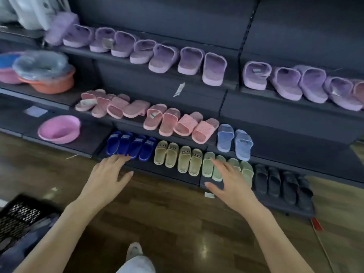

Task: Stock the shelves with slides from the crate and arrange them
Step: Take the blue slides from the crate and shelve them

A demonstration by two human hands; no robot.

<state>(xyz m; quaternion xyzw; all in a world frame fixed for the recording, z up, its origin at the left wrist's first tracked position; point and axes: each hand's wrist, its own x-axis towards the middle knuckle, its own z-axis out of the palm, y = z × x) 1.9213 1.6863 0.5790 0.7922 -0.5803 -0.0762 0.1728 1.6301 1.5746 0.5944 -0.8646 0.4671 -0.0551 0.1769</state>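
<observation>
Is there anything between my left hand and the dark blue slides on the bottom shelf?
Nothing visible. Your left hand is open, its fingertips right at the near ends of the dark blue slides on the bottom shelf. The tan slides sit to their right, out of the path.

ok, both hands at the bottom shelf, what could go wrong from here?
1. The right hand is open over the pale green rubbery slides, which sit near the dark bottom shelf's front edge; a clumsy nudge could skew the row or tip one onto the wooden floor.
2. The pink textured slides just above lie jumbled and overlapping; a lifted arm might dislodge one.
</observation>
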